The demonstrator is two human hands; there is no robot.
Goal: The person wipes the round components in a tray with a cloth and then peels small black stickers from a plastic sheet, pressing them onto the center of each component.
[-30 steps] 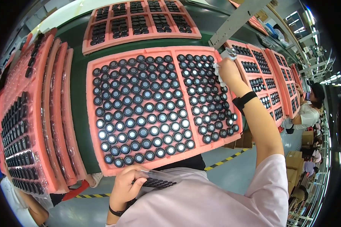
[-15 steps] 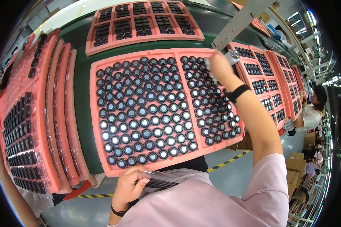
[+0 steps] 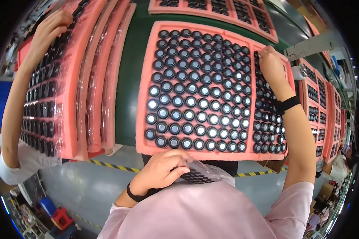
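left fingers [image 3: 178,172] gripping clear sheet [image 3: 198,177], right fingers [image 3: 268,51] over tray [image 3: 215,155]

Tray [image 3: 211,156] is pink, discs [image 3: 190,115] blk w/ gry tops [image 3: 202,116], floor tape [image 3: 113,165] striped blk/ylw.

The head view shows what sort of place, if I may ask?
Probably a factory workshop: a green work surface, a pink foam tray of round black parts, and yellow-and-black floor tape suggest it.

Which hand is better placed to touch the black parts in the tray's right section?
Probably the right: the right hand is over that section of the tray, among the parts. The left hand is at the near edge, holding a clear sheet.
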